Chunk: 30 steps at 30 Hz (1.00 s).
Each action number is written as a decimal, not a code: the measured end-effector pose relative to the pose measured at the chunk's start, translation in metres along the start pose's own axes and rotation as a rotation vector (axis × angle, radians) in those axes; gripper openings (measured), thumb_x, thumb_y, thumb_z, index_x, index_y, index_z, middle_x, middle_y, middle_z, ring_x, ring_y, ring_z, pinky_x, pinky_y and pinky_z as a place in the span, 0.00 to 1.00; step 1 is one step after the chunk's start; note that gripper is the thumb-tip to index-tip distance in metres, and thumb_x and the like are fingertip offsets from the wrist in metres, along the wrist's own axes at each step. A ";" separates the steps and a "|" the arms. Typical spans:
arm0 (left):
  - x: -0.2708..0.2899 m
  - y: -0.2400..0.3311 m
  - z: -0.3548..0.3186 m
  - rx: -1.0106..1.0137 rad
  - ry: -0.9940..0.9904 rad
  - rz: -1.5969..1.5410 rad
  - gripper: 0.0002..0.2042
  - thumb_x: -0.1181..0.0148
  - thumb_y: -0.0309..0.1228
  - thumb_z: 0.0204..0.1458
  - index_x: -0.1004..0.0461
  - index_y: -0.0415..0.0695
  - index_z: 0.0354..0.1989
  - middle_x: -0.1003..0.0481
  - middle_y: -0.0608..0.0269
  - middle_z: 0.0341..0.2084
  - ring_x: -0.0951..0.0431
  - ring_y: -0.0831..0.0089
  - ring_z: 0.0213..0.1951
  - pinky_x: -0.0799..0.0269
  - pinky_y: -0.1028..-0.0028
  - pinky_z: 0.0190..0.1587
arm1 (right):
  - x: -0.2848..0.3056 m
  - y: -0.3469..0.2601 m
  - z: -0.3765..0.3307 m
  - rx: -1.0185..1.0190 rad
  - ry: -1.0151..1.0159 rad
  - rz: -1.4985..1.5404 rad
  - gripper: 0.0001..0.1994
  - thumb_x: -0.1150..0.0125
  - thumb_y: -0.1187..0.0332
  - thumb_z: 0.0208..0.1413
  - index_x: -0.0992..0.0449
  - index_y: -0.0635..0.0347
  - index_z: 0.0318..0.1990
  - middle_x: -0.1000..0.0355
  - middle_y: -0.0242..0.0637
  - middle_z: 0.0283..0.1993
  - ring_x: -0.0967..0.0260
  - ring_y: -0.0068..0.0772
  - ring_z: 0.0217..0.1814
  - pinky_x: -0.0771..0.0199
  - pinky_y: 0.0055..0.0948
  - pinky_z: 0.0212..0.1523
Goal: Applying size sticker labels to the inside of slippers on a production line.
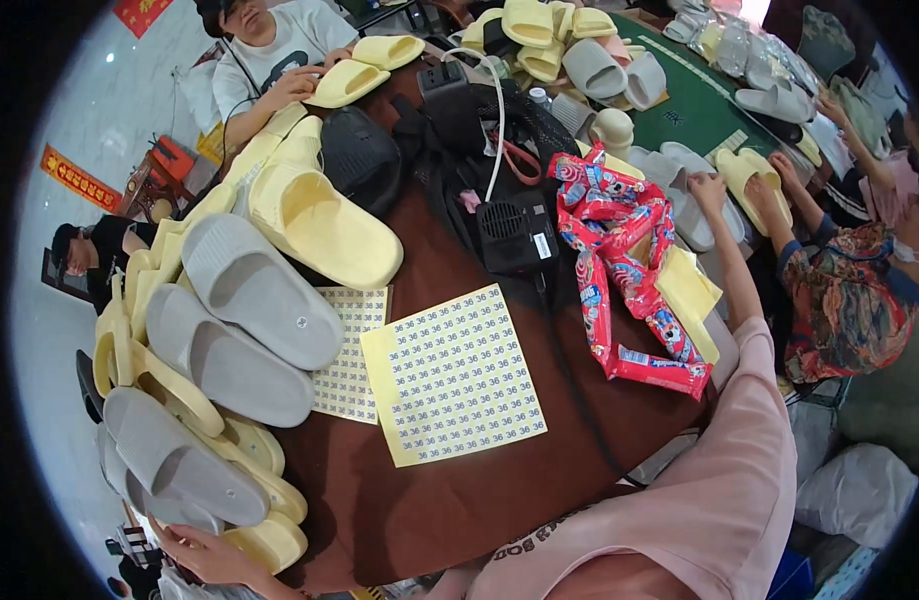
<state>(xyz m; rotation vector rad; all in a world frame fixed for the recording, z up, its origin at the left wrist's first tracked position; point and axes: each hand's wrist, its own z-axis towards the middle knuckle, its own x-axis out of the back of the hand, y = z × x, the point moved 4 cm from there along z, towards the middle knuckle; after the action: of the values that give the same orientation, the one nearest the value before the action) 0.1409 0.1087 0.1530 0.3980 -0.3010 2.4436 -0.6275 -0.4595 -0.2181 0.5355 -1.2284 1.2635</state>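
At the lower left, my left hand (207,556) rests beside the near end of a slipper pile, fingers stretched and partly apart. Closest to it are a grey slipper (184,455) and a pale yellow slipper (269,540). Stretched far out to the right, my right hand (707,190) has its fingers curled on the edge of a grey slipper (687,222). Two sticker sheets lie between my arms: a pale yellow sheet (459,375) with rows of small printed labels, and a similar sheet (347,400) partly under it and the slippers.
Red snack packets (629,270) lie along my right arm, by a yellow paper piece (687,292). A black fan-like device (517,232) with a cable sits mid-table. Across from me, a person (279,60) handles yellow slippers (364,72). Another person's hands hold a yellow slipper (749,178) at right.
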 end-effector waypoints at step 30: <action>0.017 0.235 -0.105 -0.811 -0.862 -1.126 0.33 0.36 0.40 0.48 0.39 0.43 0.61 0.42 0.48 0.63 0.40 0.51 0.61 0.43 0.56 0.61 | 0.443 -0.298 -0.244 0.864 0.296 1.134 0.25 0.58 0.54 0.64 0.33 0.68 0.56 0.30 0.43 0.43 0.31 0.47 0.42 0.30 0.40 0.52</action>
<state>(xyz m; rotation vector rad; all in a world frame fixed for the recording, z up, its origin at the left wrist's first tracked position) -0.0408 -0.0308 0.0344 0.8996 -1.0282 0.8405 -0.3327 -0.1538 0.1878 0.1798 -0.6293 2.7658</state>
